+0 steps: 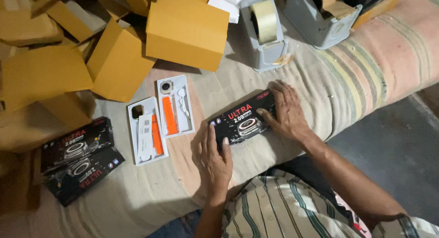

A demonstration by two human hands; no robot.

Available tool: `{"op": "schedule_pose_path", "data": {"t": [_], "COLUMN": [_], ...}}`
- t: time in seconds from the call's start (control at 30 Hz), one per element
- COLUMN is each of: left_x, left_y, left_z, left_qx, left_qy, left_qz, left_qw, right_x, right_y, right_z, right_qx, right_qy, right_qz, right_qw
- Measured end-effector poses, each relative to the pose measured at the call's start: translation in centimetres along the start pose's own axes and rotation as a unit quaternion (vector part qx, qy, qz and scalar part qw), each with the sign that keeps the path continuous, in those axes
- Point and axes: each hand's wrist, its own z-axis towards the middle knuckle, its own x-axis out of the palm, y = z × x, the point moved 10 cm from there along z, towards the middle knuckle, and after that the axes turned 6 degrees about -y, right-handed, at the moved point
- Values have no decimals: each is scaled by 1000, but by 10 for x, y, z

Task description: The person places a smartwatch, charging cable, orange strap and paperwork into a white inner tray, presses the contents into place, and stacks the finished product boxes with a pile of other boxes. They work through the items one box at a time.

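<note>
A black smartwatch box (238, 115) with red lettering lies on the striped cloth in front of me. My left hand (213, 158) rests on its near left end, fingers pressing the lid. My right hand (287, 111) lies flat over its right end, thumb on the top face. Left of the box are two white trays: one (175, 105) holds a watch body and an orange strap, the other (147, 130) holds an orange strap and a small white card.
Two more black watch boxes (80, 158) lie at the left. A pile of yellow cardboard cartons (187, 30) fills the far left. Two grey tape dispensers (265, 32) (320, 18) stand at the back. The cloth-covered surface (366, 73) drops off at right to a dark floor.
</note>
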Motion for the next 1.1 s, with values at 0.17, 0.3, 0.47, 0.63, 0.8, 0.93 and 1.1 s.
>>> {"op": "schedule_pose_path", "data": {"t": [0.17, 0.3, 0.47, 0.63, 0.8, 0.93, 1.1], "left_x": [-3, -2, -30, -32, -8, -1, 4], "left_y": [15, 28, 32, 6, -18, -28, -30], "left_z": [-8, -15, -14, -18, -13, -6, -8], "left_qx": [-33, -108, -96, 4, 130, 149, 161], "left_qy": [-12, -4, -85, -25, 80, 52, 40], "left_qz": [-43, -320, -247, -36, 101, 110, 132], "left_qw": [998, 941, 961, 999, 983, 981, 977], "right_x": [7, -41, -49, 12, 66, 97, 102], "right_y": [-1, 49, 142, 134, 116, 104, 105], "right_z": [-14, 3, -24, -46, -16, 38, 61], "right_qx": [275, 83, -368, -296, -223, -209, -193], "right_qy": [33, 1, 40, 155, 148, 105, 88], "right_qz": [372, 318, 59, -20, -61, -123, -101], "right_qw": [886, 945, 927, 942, 962, 964, 972]}}
